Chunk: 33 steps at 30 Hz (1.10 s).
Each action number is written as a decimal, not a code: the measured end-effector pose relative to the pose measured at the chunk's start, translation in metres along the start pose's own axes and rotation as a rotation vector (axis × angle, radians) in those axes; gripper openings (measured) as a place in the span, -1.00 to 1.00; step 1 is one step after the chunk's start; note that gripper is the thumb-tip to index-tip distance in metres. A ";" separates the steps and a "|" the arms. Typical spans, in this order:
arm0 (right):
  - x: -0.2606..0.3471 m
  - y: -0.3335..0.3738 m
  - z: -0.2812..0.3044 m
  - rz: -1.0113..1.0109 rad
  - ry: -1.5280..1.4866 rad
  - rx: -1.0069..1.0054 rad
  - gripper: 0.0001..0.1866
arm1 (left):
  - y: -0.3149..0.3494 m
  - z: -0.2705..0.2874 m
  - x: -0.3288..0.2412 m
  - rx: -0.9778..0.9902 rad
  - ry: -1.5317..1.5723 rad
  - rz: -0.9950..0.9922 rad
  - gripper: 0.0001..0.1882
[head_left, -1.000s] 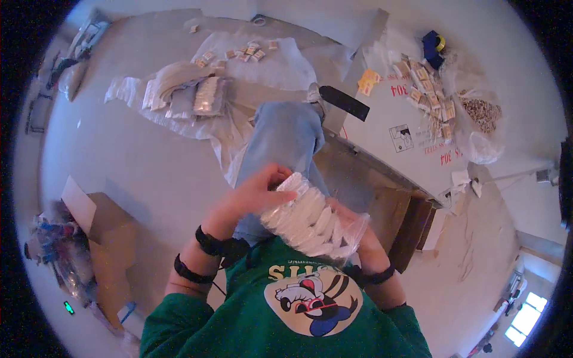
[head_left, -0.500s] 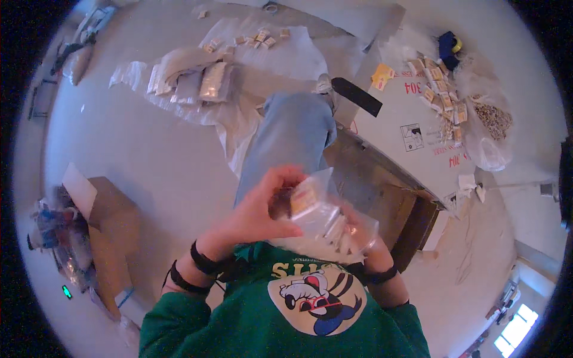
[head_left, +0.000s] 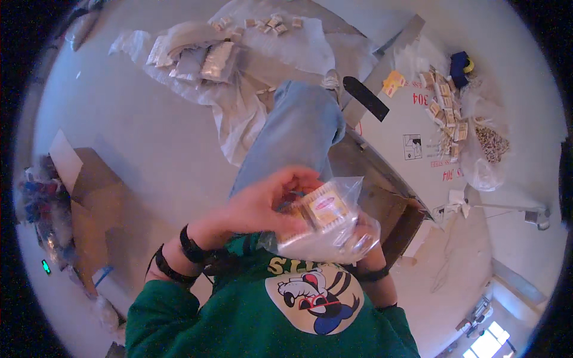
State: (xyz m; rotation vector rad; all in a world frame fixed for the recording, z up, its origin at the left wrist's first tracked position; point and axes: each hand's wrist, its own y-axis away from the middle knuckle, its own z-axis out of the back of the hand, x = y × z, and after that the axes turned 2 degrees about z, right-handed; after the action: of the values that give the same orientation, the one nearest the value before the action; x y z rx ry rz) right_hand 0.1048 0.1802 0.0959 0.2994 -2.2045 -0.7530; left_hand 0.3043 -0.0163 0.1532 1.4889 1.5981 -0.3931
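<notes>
"Grey floor spreads out left of the table (head_left: 387, 136), with crumpled plastic sheeting (head_left: 243, 128) lying on it. What's that person got?"

"Clear bag (head_left: 319, 246), just left of the table and close to the green shirt (head_left: 197, 325). One packet with a yellow label (head_left: 330, 206) shows at the bag's upper part; can't tell whether it's fully inside."

"And the left hand (head_left: 259, 204)?"

"Fingers curled round the packet's end, thumb below, gripping it."

"Right hand (head_left: 365, 224)?"

"Mostly behind the bag's film, on the side nearer the table. I can't tell whether those fingers are clenched or loose."

"On the table I see a heap of small packets (head_left: 443, 113), a plastic sack (head_left: 492, 143) beside them."

"Yellow cards (head_left: 393, 82) too. And an open cardboard box (head_left: 98, 206), well left of the table."
</notes>
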 end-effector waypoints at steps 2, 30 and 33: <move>-0.008 -0.002 0.009 -0.001 -0.073 0.017 -0.33 | -0.001 0.005 0.001 0.037 0.214 -0.013 -0.29; 0.006 -0.011 -0.014 -0.016 -0.712 0.338 -0.35 | -0.014 -0.031 -0.002 0.158 -0.410 -0.245 0.19; 0.000 -0.012 -0.004 -0.026 -0.657 0.287 -0.34 | -0.014 -0.031 -0.003 0.169 -0.402 -0.238 0.19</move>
State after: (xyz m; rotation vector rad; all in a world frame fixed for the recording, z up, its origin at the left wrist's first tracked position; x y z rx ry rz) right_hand 0.1075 0.1697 0.0905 0.2420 -2.9459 -0.5981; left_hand 0.2796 0.0011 0.1684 1.2435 1.4431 -0.9219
